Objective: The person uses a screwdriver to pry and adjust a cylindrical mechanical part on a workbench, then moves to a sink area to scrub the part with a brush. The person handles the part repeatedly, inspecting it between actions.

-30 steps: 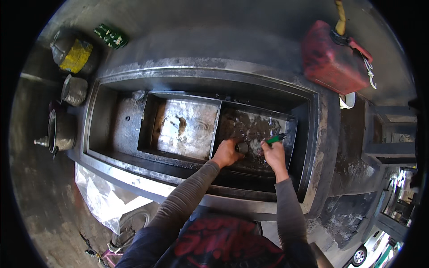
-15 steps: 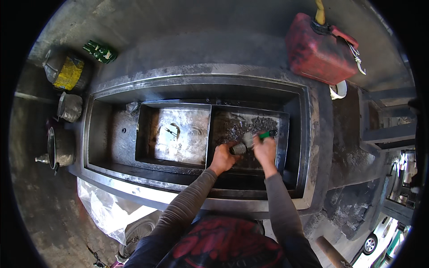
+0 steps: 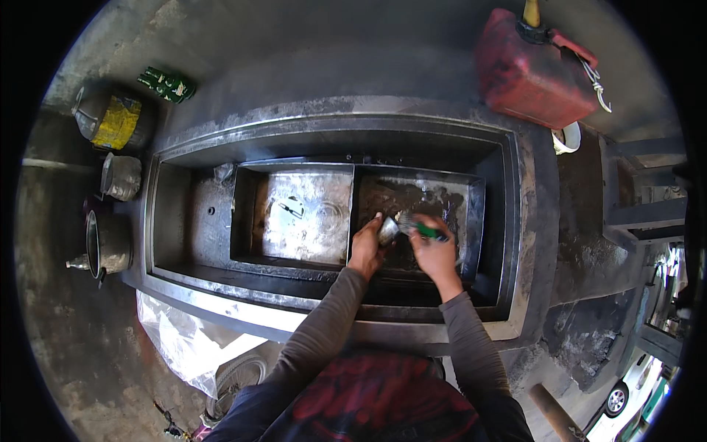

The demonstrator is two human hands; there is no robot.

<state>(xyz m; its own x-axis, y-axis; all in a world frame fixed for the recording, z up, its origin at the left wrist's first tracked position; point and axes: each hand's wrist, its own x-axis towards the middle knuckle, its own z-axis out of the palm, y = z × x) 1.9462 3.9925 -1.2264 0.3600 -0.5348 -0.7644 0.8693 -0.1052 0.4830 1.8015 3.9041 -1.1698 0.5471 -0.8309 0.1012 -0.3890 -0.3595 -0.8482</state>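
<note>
My left hand is closed around a small cylindrical metal part, tilted over the right compartment of a divided metal tray. My right hand grips a green-handled brush, its bristle end against or very close to the part's upper end. Motion blurs the brush, so contact is hard to judge. Dark wet grime coats the floor of that compartment. In the brighter left compartment lies a small dark tool that looks like pliers.
The tray sits inside a larger metal basin. A red fuel can stands at the back right beside a white container. Along the left are green bottles, a yellow-labelled jug and a metal pot. Clear plastic sheeting hangs in front.
The brush has swung from pointing up-right to lying down-right, its bristles nearer the metal part. My left hand has turned the part more upright. The whole view has shifted slightly.
</note>
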